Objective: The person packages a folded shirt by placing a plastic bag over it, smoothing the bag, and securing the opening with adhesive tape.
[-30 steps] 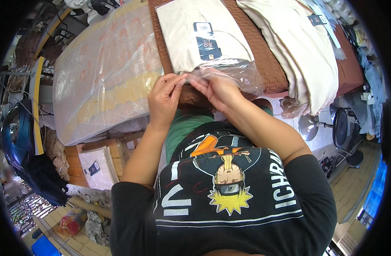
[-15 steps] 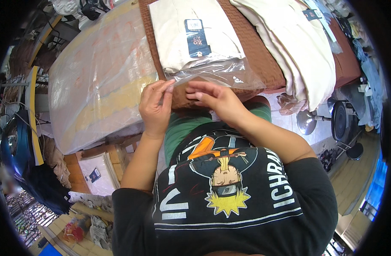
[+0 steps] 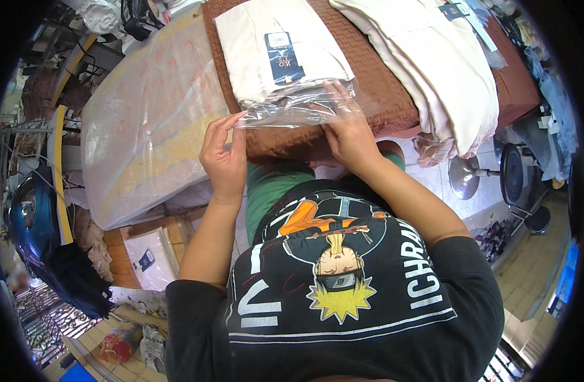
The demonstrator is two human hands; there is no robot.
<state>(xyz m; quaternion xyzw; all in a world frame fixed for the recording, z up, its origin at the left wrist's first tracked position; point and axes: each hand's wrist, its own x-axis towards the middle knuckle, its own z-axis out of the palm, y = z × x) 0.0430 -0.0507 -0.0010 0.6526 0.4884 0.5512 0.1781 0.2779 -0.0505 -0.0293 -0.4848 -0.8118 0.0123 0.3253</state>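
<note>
So around us there's a big plastic-covered bundle point(image 3: 152, 127) on the left and a stack of cream garments point(image 3: 432, 70) on the right, nothing blocking our hands. The folded cream garment point(image 3: 279, 51) lies on the brown textured tabletop point(image 3: 374, 83), its long axis pointing away from us, its near end inside the clear plastic bag point(image 3: 298, 111). Our left hand point(image 3: 223, 159) pinches the bag's left corner with fingers curled, while our right hand point(image 3: 349, 137) presses mostly flat on its right side, gripping the film.

A table covered with a brown woven cloth point(image 3: 374, 76) carries the goods. On it lies a folded cream garment point(image 3: 266, 54) with a dark tag, its near end inside a clear plastic bag point(image 3: 304, 111). To the right lies a stack of folded cream garments point(image 3: 432, 70), hanging over the table's edge.
</note>
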